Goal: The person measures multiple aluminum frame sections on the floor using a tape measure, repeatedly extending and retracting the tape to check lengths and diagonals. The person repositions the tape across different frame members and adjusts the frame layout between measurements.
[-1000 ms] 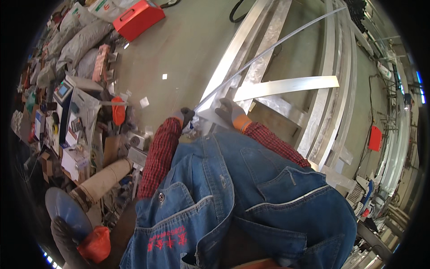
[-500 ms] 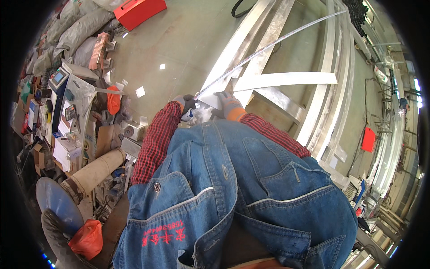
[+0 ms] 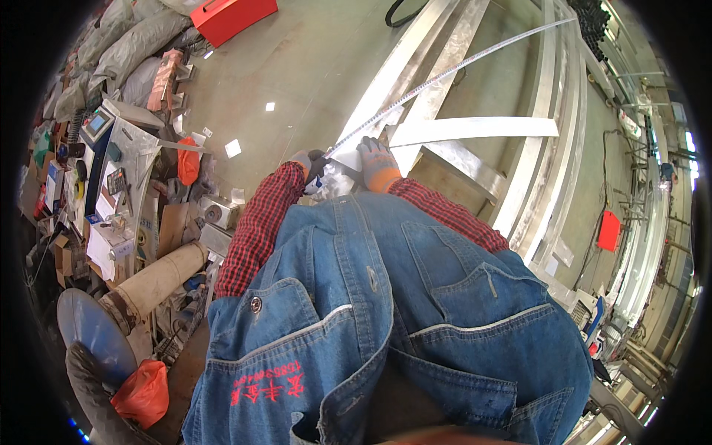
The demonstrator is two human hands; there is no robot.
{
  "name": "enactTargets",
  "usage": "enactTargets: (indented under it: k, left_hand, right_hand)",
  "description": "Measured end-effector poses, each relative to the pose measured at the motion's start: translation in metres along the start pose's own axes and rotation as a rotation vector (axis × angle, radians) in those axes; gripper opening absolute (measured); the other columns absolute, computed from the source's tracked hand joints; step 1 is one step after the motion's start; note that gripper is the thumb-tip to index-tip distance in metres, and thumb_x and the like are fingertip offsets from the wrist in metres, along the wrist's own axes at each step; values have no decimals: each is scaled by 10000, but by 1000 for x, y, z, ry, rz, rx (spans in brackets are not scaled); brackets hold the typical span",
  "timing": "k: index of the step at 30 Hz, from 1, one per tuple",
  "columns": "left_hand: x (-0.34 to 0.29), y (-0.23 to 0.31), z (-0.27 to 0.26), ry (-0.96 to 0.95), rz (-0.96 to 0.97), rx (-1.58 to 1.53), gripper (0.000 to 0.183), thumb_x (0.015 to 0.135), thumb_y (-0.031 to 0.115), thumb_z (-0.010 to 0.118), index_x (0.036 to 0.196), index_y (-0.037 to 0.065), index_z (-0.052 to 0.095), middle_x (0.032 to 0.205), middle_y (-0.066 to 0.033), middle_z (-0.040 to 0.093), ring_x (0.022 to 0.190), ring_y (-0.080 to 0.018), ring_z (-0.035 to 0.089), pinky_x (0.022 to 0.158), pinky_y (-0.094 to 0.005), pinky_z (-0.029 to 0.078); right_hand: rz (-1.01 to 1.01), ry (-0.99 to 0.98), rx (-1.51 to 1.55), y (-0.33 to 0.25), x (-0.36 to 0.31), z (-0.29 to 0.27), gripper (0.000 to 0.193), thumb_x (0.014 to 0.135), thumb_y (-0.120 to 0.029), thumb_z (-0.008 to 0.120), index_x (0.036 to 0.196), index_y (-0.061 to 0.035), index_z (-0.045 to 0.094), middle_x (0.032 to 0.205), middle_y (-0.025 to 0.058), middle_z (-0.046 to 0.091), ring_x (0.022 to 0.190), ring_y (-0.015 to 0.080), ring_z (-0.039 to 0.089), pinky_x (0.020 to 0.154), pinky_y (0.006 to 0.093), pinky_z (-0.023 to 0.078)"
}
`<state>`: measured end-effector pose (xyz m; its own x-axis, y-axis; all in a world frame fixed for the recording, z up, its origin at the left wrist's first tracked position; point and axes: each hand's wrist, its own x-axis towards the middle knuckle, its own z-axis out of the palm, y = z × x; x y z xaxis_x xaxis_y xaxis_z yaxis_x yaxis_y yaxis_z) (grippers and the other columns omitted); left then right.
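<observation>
A long tape measure blade (image 3: 437, 80) runs slantwise from my left hand (image 3: 311, 165) to the far right, over pale metal bars. That hand, in a dark-palmed glove, is closed around the near end of the tape; a small blue and white part, perhaps its case, shows beneath. My right hand (image 3: 380, 165), in a grey and orange glove, lies with fingers stretched over the near end of a shiny metal bar (image 3: 393, 70). A white flat strip (image 3: 475, 130) lies crosswise over the bars, just beyond my right hand. Crumpled clear plastic film (image 3: 340, 182) sits between my hands.
At the left stands a cluttered bench with a control box (image 3: 96, 124), a calculator (image 3: 116, 180) and a cardboard tube (image 3: 159, 278). A red toolbox (image 3: 233, 18) is on the floor at the far left. More long metal bars (image 3: 534, 178) stretch along the right.
My right hand has shifted slightly left and its fingers have straightened on the metal. The left hand stays at the tape's near end, barely moved.
</observation>
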<state>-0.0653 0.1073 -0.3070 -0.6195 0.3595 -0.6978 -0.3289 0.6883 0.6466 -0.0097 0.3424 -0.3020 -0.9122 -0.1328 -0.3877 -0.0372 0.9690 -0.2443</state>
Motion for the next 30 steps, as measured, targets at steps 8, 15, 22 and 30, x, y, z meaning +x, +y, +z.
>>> enactTargets:
  k: [8, 15, 22, 30]
  left_hand:
    - [2, 2, -3, -18, 23, 74, 482, 992, 477, 586, 1277, 99, 676, 902, -71, 739, 874, -221, 675, 812, -391, 540]
    - [-5, 8, -3, -8, -20, 35, 475, 985, 446, 610, 1270, 74, 681, 879, -85, 754, 886, -217, 685, 883, -365, 511]
    - [8, -8, -1, -38, 19, 15, 466, 998, 460, 591, 1273, 95, 685, 881, -67, 742, 905, -203, 671, 886, -372, 513]
    - [12, -15, 0, -35, 62, 8, 463, 977, 465, 629, 1257, 104, 700, 873, -62, 744, 903, -203, 668, 887, -375, 510]
  right_hand:
    - [14, -31, -32, -1, -1, -9, 879, 841, -671, 693, 1446, -69, 480, 1548, 203, 443, 1435, 379, 429, 1201, 449, 352]
    - [21, -77, -48, -2, -2, -12, 859, 841, -661, 699, 1436, -76, 496, 1565, 183, 434, 1422, 365, 446, 1179, 448, 379]
    - [-31, 15, -76, 6, 3, 3, 754, 871, -543, 712, 1425, -76, 503, 1534, 183, 465, 1395, 357, 480, 1156, 442, 403]
    - [-25, -54, -82, 4, -1, -4, 625, 900, -411, 697, 1403, -89, 513, 1510, 192, 487, 1374, 363, 503, 1140, 447, 417]
